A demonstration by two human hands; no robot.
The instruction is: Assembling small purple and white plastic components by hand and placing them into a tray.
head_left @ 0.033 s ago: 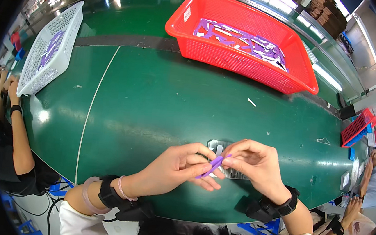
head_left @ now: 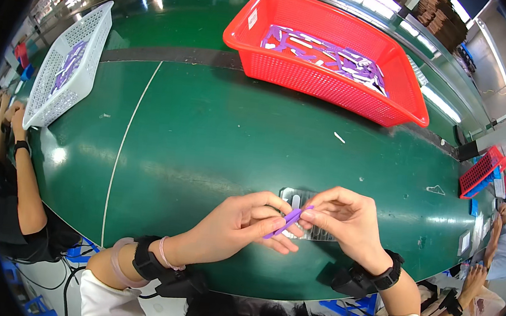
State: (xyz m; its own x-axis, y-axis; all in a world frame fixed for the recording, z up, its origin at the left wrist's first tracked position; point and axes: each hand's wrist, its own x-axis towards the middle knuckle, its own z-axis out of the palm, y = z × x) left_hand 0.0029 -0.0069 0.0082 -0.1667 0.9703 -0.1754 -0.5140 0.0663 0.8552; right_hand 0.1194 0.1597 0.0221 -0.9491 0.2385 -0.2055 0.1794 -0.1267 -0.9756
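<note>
Between my two hands is a slim purple plastic piece [head_left: 285, 223], slanting up to the right. It looks like narrow strips lying side by side, but its exact kind is too small to tell. My left hand [head_left: 246, 225] pinches its lower part between thumb and fingers. At the upper end, the thumb and fingertips of my right hand [head_left: 342, 220] close on it and hide part of it. Beneath my fingers lies a small silver ridged metal plate [head_left: 321, 234] on the green table [head_left: 206, 135], partly covered by both hands.
A red basket [head_left: 326, 91] of purple and white pieces [head_left: 347, 60] stands at the far side. At the far left is a white basket [head_left: 80, 89] with purple pieces. One white sliver [head_left: 339, 137] lies on the table. Other people work at both sides.
My right hand has shifted very slightly at the upper end of the purple piece. Both hands keep their hold, and everything else stays in place.
</note>
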